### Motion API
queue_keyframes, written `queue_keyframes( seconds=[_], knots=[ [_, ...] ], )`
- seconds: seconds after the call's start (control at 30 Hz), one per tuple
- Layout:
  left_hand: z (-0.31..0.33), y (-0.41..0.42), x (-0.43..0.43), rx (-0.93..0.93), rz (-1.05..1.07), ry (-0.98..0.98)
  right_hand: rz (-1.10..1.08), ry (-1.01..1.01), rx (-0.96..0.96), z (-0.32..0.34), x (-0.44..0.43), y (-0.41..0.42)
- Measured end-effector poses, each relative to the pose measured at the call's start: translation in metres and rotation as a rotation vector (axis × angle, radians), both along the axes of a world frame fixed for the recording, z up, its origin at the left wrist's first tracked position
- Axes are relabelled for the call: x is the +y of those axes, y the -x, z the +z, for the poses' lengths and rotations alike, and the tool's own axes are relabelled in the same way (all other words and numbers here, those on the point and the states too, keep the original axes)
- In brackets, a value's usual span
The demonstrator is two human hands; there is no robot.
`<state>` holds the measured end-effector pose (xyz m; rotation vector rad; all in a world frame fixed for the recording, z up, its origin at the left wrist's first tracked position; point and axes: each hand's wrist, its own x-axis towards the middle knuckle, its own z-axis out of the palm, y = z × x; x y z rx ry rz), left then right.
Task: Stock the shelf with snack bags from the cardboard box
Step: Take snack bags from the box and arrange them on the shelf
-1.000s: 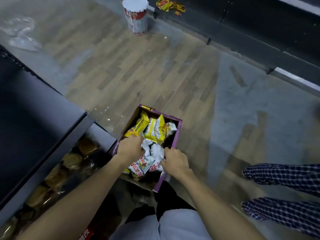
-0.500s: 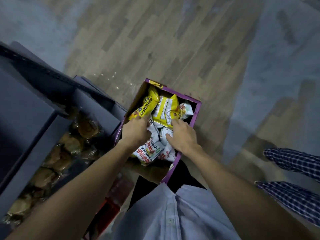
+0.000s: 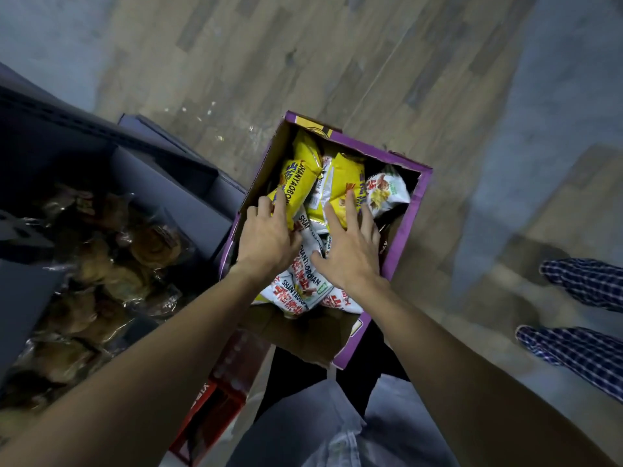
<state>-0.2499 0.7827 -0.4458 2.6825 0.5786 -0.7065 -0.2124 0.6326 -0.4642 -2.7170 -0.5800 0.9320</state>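
A purple-edged cardboard box (image 3: 409, 210) stands on the floor in front of me, full of yellow and white snack bags. My left hand (image 3: 266, 237) is inside the box, its fingers closing on the lower end of a yellow snack bag (image 3: 298, 183). My right hand (image 3: 350, 251) lies flat with spread fingers over a second yellow bag (image 3: 347, 183) and the white bags (image 3: 300, 288) beneath. Another white bag (image 3: 387, 192) sits at the box's right side. The dark shelf (image 3: 141, 170) is to my left.
The lower shelf level holds several clear packs of brown pastries (image 3: 101, 271). A red carton (image 3: 219, 389) lies under the shelf near my knees. Another person's legs in checked trousers (image 3: 580, 318) stand at the right on the wood-pattern floor (image 3: 337, 62).
The view has tilted down and closer onto the box. My right hand has moved forward over the yellow bag and spread its fingers. My left hand has shifted up onto the left yellow bag.
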Motion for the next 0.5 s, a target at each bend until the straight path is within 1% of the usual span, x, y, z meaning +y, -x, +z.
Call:
queue_keyframes(
  seconds=[0.07, 0.17, 0.33, 0.43, 0.5],
  knots=[
    [-0.003, -0.005, 0.005, -0.026, 0.011, -0.026, 0.053, -0.003, 0.013, -0.004, 0.005, -0.006],
    [-0.007, -0.015, 0.005, -0.078, 0.014, -0.061, 0.053, -0.034, 0.054, -0.009, 0.008, -0.016],
    [-0.018, -0.034, 0.007, -0.048, 0.029, 0.002, 0.088, -0.001, 0.083, -0.019, -0.002, -0.037],
    [-0.026, -0.048, 0.007, -0.019, 0.045, 0.001, 0.027, -0.048, 0.099, -0.024, -0.002, -0.046],
    [-0.030, -0.054, 0.005, 0.007, 0.108, 0.021, -0.050, -0.121, 0.105, -0.026, 0.004, -0.046]
  ],
)
